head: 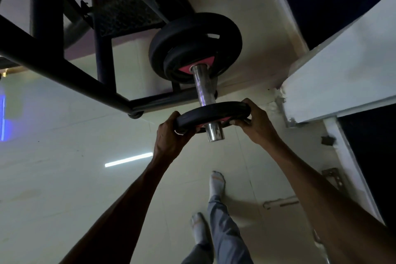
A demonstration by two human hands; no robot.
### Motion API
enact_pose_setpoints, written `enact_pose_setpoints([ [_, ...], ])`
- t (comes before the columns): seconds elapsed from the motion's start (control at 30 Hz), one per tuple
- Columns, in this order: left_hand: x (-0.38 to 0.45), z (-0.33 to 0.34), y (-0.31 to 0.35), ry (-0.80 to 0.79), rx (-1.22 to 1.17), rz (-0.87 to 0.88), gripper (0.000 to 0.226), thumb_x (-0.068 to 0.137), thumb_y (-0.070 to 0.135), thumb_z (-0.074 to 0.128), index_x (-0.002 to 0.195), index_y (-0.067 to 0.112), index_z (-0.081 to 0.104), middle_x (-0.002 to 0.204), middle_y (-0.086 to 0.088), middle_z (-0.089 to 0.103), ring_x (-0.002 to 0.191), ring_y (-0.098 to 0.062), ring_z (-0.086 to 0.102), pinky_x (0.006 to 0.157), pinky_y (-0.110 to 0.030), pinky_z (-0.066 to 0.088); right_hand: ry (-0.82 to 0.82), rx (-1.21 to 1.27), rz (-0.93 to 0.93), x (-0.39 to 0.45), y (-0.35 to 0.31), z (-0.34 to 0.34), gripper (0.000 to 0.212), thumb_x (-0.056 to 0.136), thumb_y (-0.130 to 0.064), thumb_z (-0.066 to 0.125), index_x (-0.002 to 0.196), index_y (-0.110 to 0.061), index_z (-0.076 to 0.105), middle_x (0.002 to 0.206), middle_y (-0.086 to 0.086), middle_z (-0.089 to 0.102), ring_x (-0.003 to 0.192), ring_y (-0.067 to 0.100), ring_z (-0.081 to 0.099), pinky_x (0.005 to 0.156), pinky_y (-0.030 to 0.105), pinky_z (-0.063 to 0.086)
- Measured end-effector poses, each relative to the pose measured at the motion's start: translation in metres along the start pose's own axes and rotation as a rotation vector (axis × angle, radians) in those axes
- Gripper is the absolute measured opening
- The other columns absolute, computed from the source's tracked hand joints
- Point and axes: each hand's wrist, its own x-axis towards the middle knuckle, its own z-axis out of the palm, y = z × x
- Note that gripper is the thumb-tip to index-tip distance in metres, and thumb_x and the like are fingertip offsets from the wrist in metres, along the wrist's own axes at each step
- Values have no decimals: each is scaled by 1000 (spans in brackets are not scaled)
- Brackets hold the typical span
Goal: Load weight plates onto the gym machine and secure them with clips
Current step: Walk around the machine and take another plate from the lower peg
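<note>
Now I am holding a plate (211, 113) with both hands, left hand (169, 135) at 9 o'clock, right hand (255, 121) at 3, sliding it along the bar (203, 85); next, I think, is pushing it toward 12 against the stack (192, 47).

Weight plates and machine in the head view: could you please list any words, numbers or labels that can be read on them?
None can be read.
Held plate: its pink patch shows no legible print.
Loaded plates: the pink patch is blurred and too dark to read.
Steel sleeve and frame: no markings visible.
</note>
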Motion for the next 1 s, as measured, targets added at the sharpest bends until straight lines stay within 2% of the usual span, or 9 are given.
enact_pose_setpoints([
  [0.1,-31,3,-4,-39,9,41,36,82,30,87,103,14,63,90,8,71,74,-2,64,62,-5,44,1,-4,9,-32,3,2,35,86,-12,79,111,-11,56,99,-3,65,98,14,62,73,3,45],
  [0.23,-82,6,-15,-91,53,97,34,83,28,85,108,12,66,94,1,75,76,-11,65,61,-3,42,10,-26,17,-89,12,8,34,85,-9,80,110,-14,57,97,-5,64,98,16,63,70,-1,42],
  [0.33,-123,-5,-23,-112,62,108,34,84,30,83,109,14,67,89,6,72,73,-9,63,60,-11,40,9,-42,11,-135,5,16,35,84,-13,81,109,-15,58,96,-6,65,97,16,63,69,3,43],
  [0.47,-172,-41,-17,-81,67,123,45,78,49,75,109,17,68,90,3,76,76,-16,69,62,-33,54,24,3,-8,-187,-25,24,39,82,-16,83,113,-14,59,101,-7,65,98,11,61,68,2,43],
  [0.63,-225,-101,2,56,10,138,53,76,53,79,115,19,67,95,4,76,83,-17,70,66,-38,57,48,83,-119,-232,-85,27,48,84,-22,82,123,-16,56,111,-8,64,106,4,60,77,0,44],
  [0.77,-274,-144,24,209,-129,173,50,81,29,88,121,14,64,99,14,70,89,4,66,67,-12,50,85,147,-217,-264,-141,28,60,85,-26,80,136,-17,51,118,-14,61,106,-27,49,81,1,46],
  [0.83,-300,-164,38,286,-165,187,44,83,21,87,115,11,57,96,17,63,88,11,62,65,-7,47,105,163,-272,-279,-172,27,60,85,-23,80,137,-17,51,120,-14,60,106,-27,49,87,7,50],
  [0.9,-326,-185,54,367,-201,208,45,84,19,85,113,13,50,98,12,61,88,11,61,63,-8,48,114,149,-348,-294,-203,23,57,84,-22,81,133,-25,52,125,-9,61,113,-16,53,99,25,53],
  [1.0,-362,-221,71,460,-213,252,46,86,19,83,113,7,49,99,5,61,86,6,60,60,-13,50,128,93,-467,-316,-249,21,69,75,-55,79,132,-61,39,155,3,44,146,20,39,113,48,44],
])
